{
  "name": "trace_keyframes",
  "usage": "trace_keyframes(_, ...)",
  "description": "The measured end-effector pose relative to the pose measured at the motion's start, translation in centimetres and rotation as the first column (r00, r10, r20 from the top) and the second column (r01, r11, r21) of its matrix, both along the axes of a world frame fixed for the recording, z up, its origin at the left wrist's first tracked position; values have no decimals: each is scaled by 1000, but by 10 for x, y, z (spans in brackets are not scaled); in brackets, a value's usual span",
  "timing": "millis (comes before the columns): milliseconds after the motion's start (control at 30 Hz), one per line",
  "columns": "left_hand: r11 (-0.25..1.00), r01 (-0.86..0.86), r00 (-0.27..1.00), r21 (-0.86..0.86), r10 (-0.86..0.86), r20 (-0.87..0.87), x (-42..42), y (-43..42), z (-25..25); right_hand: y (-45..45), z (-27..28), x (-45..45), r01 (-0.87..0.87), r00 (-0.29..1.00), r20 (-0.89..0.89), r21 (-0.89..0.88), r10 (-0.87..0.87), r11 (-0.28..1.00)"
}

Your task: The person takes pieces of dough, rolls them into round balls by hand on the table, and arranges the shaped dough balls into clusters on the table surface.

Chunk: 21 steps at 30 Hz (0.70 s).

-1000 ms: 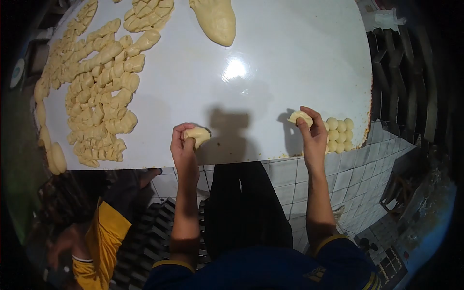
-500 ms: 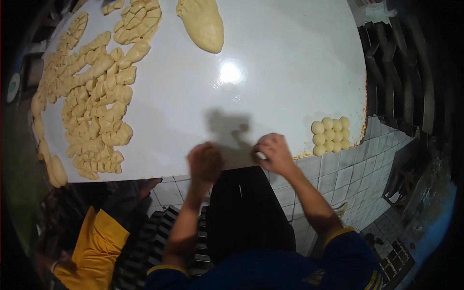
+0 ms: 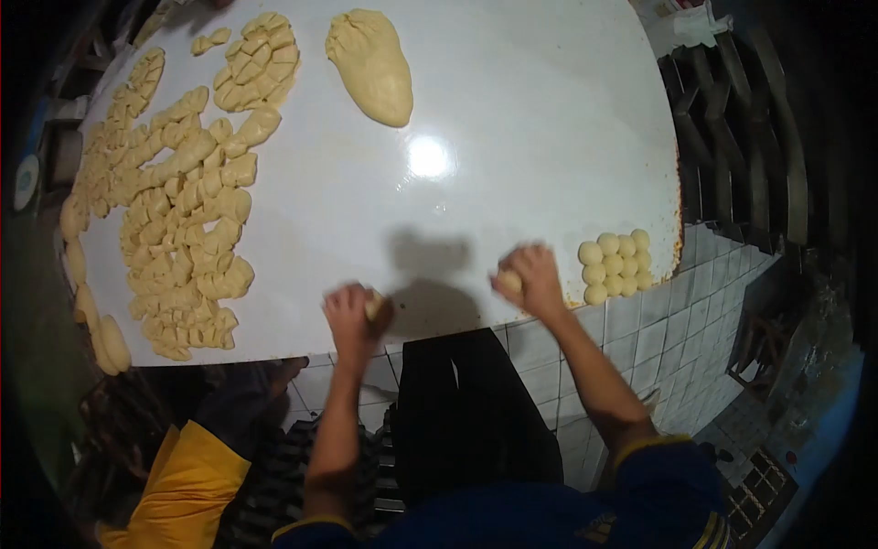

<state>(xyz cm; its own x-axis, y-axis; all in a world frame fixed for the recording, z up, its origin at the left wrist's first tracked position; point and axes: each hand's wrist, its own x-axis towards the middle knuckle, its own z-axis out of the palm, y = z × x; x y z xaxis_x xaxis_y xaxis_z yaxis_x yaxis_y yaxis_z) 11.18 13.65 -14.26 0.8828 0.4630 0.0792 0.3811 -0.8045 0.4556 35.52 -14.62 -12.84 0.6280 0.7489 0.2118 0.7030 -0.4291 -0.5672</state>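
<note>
At the near edge of the white table, my left hand [image 3: 351, 316] curls around a small dough ball [image 3: 373, 306], part of which shows beside the thumb. My right hand [image 3: 536, 277] is cupped over another dough ball [image 3: 510, 280], fingers bent around it on the tabletop. To the right of that hand, several smooth round dough balls [image 3: 614, 265] sit packed in rows near the table's corner. Many cut dough pieces [image 3: 187, 238] lie in a large spread on the left. A big uncut dough lump [image 3: 373, 73] rests at the far side.
The white table [image 3: 320, 201] has a rusty right edge. Dark metal trays or racks [image 3: 741, 137] stand beyond it. Long dough rolls [image 3: 113, 343] lie along the left edge. A person in yellow clothing [image 3: 192, 485] is at the lower left.
My hands have moved apart: the left shifted left and down, the right slightly right. Dough now shows in both hands. The whole view has shifted slightly.
</note>
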Motion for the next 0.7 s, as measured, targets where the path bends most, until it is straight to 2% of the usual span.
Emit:
trace_keyframes(33,993,-115,993,-5,115,6,30,12,13,18,10,24,83,992,96,-44,-78,996)
trace_keyframes(100,997,-70,984,31,64,169,82,18,-5,72,6,23,143,979,146,16,-144,990)
trace_keyframes(167,997,-28,988,-67,38,148,113,-21,14,107,7,2,76,996,-54,-28,-77,997)
trace_keyframes(233,985,-36,981,-167,67,183,89,-67,2,92,4,-43,76,993,-100,142,-63,987)
trace_keyframes(300,997,55,985,-62,-44,165,45,-83,11,46,16,-62,9,988,-152,101,6,995)
trace_keyframes(333,997,53,984,-56,-43,173,32,-74,12,26,13,-46,6,990,-144,107,9,994)
trace_keyframes(400,992,14,987,-124,-33,-156,5,-27,10,-8,5,-17,-36,996,-86,11,37,999)
trace_keyframes(433,998,-23,998,-53,20,-57,8,-3,3,-5,11,5,20,1000,-9,-106,-21,994)
trace_keyframes(500,996,-75,995,45,72,75,62,14,8,49,11,27,168,980,107,22,-169,986)
trace_keyframes(567,999,-41,991,20,38,128,99,-10,3,97,-1,14,170,982,62,107,-177,980)
trace_keyframes(600,1000,-6,984,-10,7,179,113,-26,3,105,4,-5,132,989,-73,16,-130,991)
trace_keyframes(633,997,10,980,-75,5,199,110,-49,7,98,-14,-34,147,982,-127,30,-142,989)
trace_keyframes(667,989,25,975,-143,7,221,91,-70,12,89,-4,-55,115,990,-100,169,-99,979)
trace_keyframes(700,995,67,977,-69,-51,205,59,-82,2,66,6,-71,61,989,-144,112,-45,992)
